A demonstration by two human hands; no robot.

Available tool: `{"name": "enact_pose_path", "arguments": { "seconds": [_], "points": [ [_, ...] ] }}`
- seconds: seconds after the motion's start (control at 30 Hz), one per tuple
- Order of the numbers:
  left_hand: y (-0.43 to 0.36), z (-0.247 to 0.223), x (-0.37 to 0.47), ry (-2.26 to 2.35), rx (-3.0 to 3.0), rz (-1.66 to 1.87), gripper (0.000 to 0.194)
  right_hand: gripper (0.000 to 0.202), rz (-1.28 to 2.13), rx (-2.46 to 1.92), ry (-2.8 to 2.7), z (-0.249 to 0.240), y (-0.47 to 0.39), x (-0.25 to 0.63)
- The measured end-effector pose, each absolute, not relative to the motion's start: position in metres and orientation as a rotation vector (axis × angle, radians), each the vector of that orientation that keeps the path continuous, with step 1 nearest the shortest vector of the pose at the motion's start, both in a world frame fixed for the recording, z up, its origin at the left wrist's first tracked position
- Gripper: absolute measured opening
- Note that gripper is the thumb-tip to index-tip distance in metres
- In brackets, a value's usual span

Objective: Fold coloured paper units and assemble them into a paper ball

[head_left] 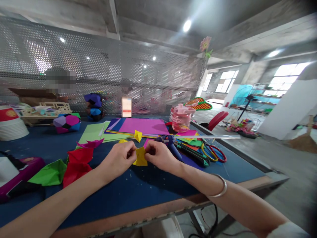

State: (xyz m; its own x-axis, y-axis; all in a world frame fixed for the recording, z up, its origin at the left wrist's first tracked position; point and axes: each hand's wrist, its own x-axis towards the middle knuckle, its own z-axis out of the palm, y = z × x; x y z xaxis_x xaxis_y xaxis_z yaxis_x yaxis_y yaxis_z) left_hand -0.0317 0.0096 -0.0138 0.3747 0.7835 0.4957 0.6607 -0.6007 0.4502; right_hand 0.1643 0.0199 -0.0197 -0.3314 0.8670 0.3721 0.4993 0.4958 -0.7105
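Between my two hands is a piece of yellow paper, pinched at its left and right edges above the blue table top. My left hand is closed on its left side, and my right hand is closed on its right side. Just beyond them lies a small folded yellow paper piece. A dark blue glue gun with a long clear glue stick rests behind my right hand. Left of my left hand sit folded red paper pieces and a green one.
Stacked coloured paper lies at the back. To the right are a utility knife, scissors and a pink bottle. Paper cups, a paper ball and a purple device stand left. A perforated metal screen rises behind.
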Motion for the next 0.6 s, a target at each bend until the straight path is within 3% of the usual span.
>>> {"name": "enact_pose_path", "arguments": {
  "seconds": [0.17, 0.3, 0.37, 0.6],
  "points": [
    [0.021, -0.008, -0.040, 1.298, 2.230, 1.038, 0.013, 0.002, 0.707, -1.084, -1.994, -0.020, 0.023, 0.163],
    [0.034, 0.001, -0.053, 1.258, 2.033, 1.059, 0.023, 0.033, 0.979, -1.021, -1.907, -0.017, 0.024, 0.161],
    [0.037, 0.009, -0.062, 1.343, 2.033, 1.094, 0.024, 0.038, 1.068, -1.044, -1.839, -0.016, 0.024, 0.160],
    [0.050, 0.036, -0.102, 1.869, 2.160, 1.114, 0.024, 0.020, 0.994, -1.052, -1.843, -0.015, 0.023, 0.161]
  ]
}}
